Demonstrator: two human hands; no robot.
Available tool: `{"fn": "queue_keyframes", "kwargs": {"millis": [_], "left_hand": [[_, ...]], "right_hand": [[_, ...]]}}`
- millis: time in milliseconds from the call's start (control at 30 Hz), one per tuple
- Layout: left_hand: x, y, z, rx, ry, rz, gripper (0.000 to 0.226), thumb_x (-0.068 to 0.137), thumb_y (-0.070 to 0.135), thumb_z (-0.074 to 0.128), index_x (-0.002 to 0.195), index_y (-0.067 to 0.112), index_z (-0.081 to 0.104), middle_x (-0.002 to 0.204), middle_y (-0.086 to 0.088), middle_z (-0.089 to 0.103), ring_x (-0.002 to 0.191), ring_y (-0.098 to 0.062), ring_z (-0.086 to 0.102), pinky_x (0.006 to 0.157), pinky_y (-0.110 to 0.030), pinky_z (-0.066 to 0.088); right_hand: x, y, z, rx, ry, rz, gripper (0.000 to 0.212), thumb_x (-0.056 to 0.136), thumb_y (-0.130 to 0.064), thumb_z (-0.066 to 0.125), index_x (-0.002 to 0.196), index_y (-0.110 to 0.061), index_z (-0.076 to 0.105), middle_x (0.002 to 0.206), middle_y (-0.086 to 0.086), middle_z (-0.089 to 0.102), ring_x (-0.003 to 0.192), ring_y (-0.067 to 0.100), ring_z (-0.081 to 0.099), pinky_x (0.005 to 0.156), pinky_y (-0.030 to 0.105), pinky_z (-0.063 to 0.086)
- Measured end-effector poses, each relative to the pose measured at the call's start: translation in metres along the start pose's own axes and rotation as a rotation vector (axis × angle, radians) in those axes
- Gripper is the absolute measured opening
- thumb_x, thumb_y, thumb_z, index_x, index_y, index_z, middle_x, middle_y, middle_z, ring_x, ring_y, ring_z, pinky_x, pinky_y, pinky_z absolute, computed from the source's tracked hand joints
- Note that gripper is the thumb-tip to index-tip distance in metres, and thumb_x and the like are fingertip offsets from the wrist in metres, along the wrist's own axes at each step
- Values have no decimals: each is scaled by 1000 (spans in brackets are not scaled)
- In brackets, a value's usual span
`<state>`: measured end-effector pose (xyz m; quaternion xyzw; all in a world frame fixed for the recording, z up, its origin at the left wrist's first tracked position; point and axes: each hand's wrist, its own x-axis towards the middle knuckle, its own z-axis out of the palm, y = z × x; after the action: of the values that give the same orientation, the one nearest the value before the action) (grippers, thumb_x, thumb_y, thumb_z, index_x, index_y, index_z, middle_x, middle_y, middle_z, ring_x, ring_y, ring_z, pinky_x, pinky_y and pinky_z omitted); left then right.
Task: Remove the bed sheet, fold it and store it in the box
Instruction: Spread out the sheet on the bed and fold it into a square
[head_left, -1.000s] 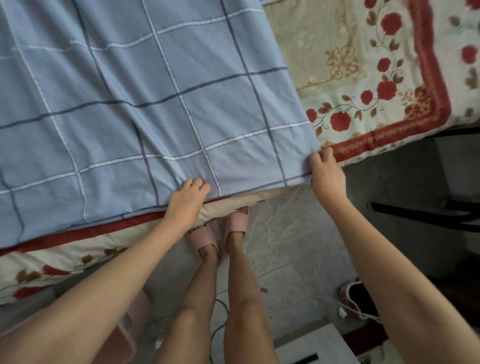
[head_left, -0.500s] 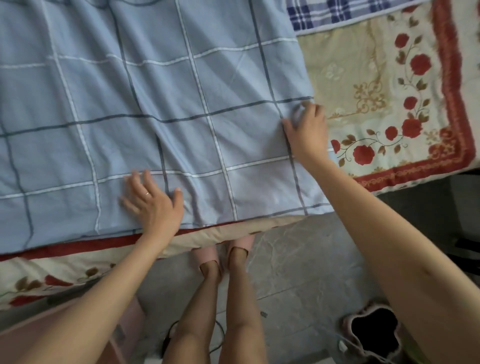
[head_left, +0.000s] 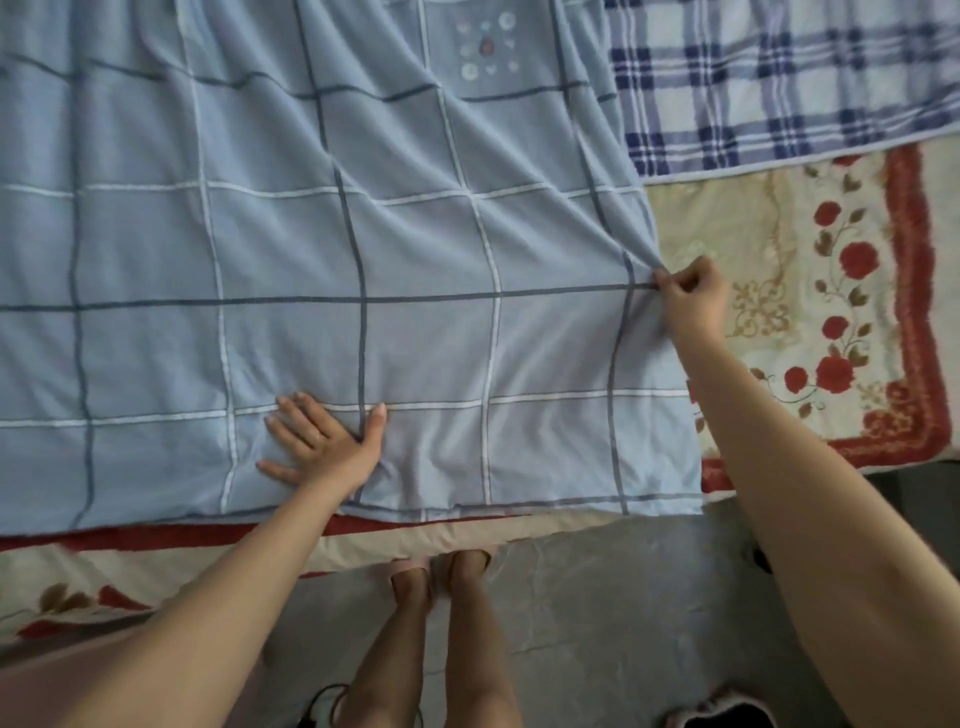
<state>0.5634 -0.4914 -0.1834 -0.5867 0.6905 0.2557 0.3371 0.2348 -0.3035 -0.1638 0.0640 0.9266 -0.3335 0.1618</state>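
The light blue bed sheet (head_left: 415, 249) with white and dark grid lines lies spread flat over the bed, its near edge along the bed's front. My left hand (head_left: 324, 444) presses flat on it with fingers spread, close to the near edge. My right hand (head_left: 691, 299) pinches the sheet's right edge, and creases run out from the pinch. No box is in view.
A floral blanket (head_left: 831, 322) with red roses and a red border lies under the sheet and shows at the right. A blue plaid cloth (head_left: 779, 83) lies at the back right. My legs in pink slippers (head_left: 441, 566) stand on grey floor (head_left: 623, 613).
My right hand moved from the sheet's near corner up along its right edge and now pinches it. My left hand slid onto the sheet and spread flat. The view tilted up.
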Motion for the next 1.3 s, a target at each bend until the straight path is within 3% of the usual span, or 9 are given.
{"fn": "queue_keyframes", "kwargs": {"millis": [167, 367, 567, 700, 800, 900, 1067, 1167, 1300], "left_hand": [[3, 1, -6, 28, -70, -23, 109, 73, 86, 9, 139, 10, -33, 144, -8, -43, 135, -29, -36, 107, -62, -9], [7, 13, -6, 2, 65, -19, 106, 79, 80, 16, 144, 7, -25, 151, -10, -32, 140, -29, -27, 109, -65, -4], [-18, -23, 48, 303, 323, 817, 73, 84, 56, 36, 135, 4, 33, 149, -20, 20, 141, -33, 15, 108, -64, 4], [-18, -42, 68, 539, 337, 989, 78, 68, 57, 66, 121, 4, 44, 141, -20, 31, 134, -35, 27, 105, -66, 8], [-26, -41, 67, 528, 403, 1002, 70, 58, 36, 82, 114, 9, 50, 134, -20, 38, 127, -35, 34, 104, -66, 12], [-32, -37, 57, 473, 428, 1013, 62, 49, 26, 86, 103, 12, 60, 120, -15, 45, 111, -33, 42, 97, -55, 26], [-37, -34, 49, 523, 483, 1052, 45, 52, 7, 74, 92, 13, 55, 94, -10, 53, 82, -29, 47, 65, -38, 40], [-29, -25, 41, 508, 451, 1008, 31, 56, -6, 58, 83, 7, 56, 82, -13, 54, 74, -33, 53, 52, -36, 44], [-26, -22, 42, 373, 326, 1091, 20, 63, -2, 36, 65, 3, 56, 62, -15, 55, 56, -33, 58, 39, -32, 45]], "right_hand": [[12, 19, -23, -34, 106, 211, 9, 95, -22, 52, 92, -14, 52, 93, 3, 58, 91, 20, 56, 87, 30, 43], [-41, 0, 16, 59, -110, 69, 41, 93, -49, 47, 110, -12, 50, 95, -3, 54, 82, 13, 51, 72, 28, 37], [-32, 9, 9, 21, -26, -24, 34, 95, -28, 49, 64, -19, 37, 59, -6, 38, 56, 12, 37, 59, 29, 30], [5, 28, -21, -185, 63, 14, 25, 96, -17, 39, 95, -8, 62, 84, 4, 60, 80, 20, 55, 67, 29, 39], [7, 52, -37, -118, 155, 249, 27, 97, -12, 33, 114, -8, 54, 107, 4, 60, 103, 21, 59, 84, 28, 46], [-44, 57, -24, -207, 114, -105, 34, 95, -29, 43, 123, -9, 47, 119, 5, 51, 108, 19, 51, 93, 30, 41], [-151, 113, 14, -831, -438, -1114, 90, 68, -59, 66, 144, -25, 30, 147, 13, 36, 135, 33, 25, 109, 56, 12], [-147, 146, -2, -992, -496, -957, 101, 70, -42, 74, 150, -38, 12, 158, -1, 16, 141, 39, 17, 107, 68, 10], [-136, 163, -48, -917, -320, -664, 70, 83, -1, 51, 145, -29, 34, 153, 0, 32, 137, 38, 33, 107, 63, 23]]}}
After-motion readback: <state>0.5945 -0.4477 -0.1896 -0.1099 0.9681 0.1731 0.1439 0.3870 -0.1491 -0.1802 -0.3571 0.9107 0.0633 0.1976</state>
